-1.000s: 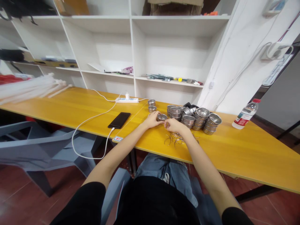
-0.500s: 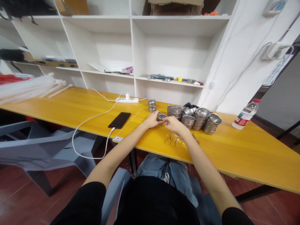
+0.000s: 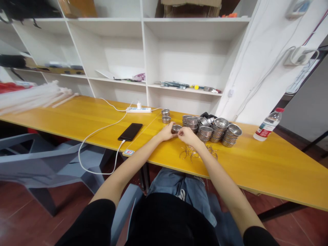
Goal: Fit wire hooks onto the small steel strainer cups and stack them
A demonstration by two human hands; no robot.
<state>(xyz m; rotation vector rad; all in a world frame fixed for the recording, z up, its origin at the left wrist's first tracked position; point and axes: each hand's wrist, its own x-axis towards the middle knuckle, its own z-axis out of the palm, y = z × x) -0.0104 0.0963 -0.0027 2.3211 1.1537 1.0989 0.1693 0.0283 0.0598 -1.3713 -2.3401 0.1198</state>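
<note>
Head: 1 cup (image 3: 176, 129) between left hand (image 3: 167, 132), right hand (image 3: 187, 135).

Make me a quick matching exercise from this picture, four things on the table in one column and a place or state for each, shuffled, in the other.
Things:
1. Phone
2. Bottle
3. Single metal cup
4. Curved wire pieces

Places or states:
A. Between the left hand and the right hand
B. In a loose tangle
C. With a white cable at its near end
D. Upright, with a red cap

Pairs: 1-C, 2-D, 3-A, 4-B.
</note>
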